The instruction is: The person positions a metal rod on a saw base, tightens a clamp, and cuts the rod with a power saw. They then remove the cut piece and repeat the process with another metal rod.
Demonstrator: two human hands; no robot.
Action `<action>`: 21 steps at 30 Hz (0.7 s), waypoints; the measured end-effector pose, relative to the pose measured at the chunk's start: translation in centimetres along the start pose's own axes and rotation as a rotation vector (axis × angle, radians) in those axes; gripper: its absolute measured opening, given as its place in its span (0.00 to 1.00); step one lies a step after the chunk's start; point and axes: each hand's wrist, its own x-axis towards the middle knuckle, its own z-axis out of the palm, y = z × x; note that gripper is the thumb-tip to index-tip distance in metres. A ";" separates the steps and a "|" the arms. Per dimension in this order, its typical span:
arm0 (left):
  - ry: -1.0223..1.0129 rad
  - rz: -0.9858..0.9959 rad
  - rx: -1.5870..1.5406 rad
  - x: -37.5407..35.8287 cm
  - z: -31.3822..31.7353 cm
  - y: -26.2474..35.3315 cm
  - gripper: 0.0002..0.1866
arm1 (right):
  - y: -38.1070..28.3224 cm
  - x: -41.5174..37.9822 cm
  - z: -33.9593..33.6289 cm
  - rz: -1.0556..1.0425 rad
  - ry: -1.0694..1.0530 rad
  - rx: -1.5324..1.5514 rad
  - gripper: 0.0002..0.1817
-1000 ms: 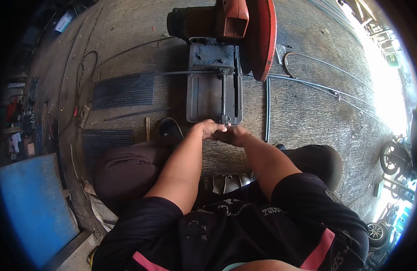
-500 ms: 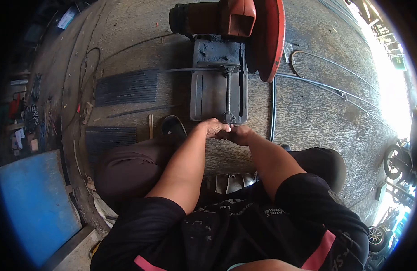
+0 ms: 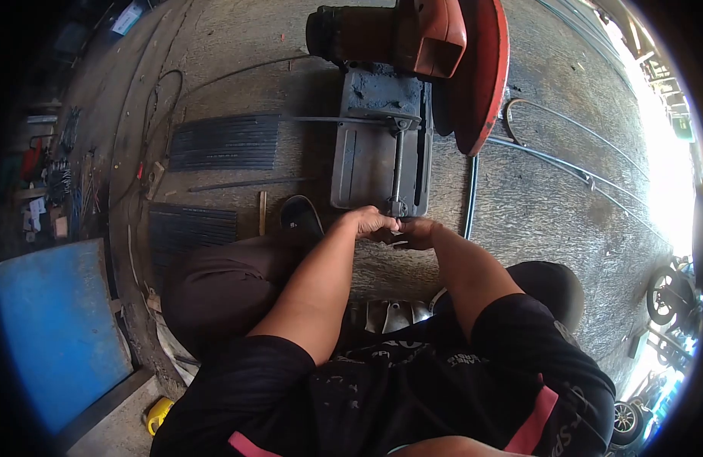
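A: Status on the hands?

B: Both are down at the near end of the chop saw base (image 3: 370,164), on the floor (image 3: 542,206). Left hand (image 3: 373,222) is curled closed on the vise crank handle (image 3: 398,207). Right hand (image 3: 418,232) is closed too, touching the left, fingers wrapped under the same handle. Can't tell exactly what part the right one grips; it's hidden by the knuckles.

A: Where does the handle sit?

B: At the near end of the vise screw (image 3: 398,164), which runs along the base away from the person up to the clamp jaw. Base is dark blue-grey and grimy.

A: Anything clamped?

B: A thin steel rod (image 3: 325,119) lies across the far end of the base at the jaw, sticking out to the left over the floor. Whether it's tight, can't tell.

A: Blade?

B: Red blade guard (image 3: 485,72) is tilted up, to the right of the base. Motor housing (image 3: 351,34) is behind it at the far end.

A: Surroundings?

B: Two flat bundles of cut rods on the left: far bundle (image 3: 225,142) and near bundle (image 3: 193,228). One loose rod (image 3: 248,183) lies between them. Long bent rods (image 3: 572,164) are on the right. A black sandal (image 3: 301,218) is just left of the left hand. Blue sheet (image 3: 50,327) sits far left. Person squats, knees either side of the arms.
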 end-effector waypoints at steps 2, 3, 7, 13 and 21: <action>-0.013 -0.011 -0.017 0.2 -0.2 -0.1 0.16 | -0.2 -0.1 0.1 0.016 0.052 -0.030 0.36; -0.020 0.001 -0.016 0.6 -0.4 -0.4 0.17 | -0.4 -0.4 0.5 0.036 0.104 -0.067 0.35; -0.044 0.015 -0.031 1.7 -0.9 -1.1 0.16 | -1.3 -2.3 2.9 -0.197 0.185 -1.053 0.31; -0.095 0.010 -0.115 0.8 -0.7 -1.0 0.16 | 0.6 0.2 0.1 -0.087 0.267 -0.240 0.27; -0.196 0.044 -0.245 2.3 -1.9 -3.5 0.16 | 0.0 -0.7 2.1 -0.094 0.339 -0.216 0.20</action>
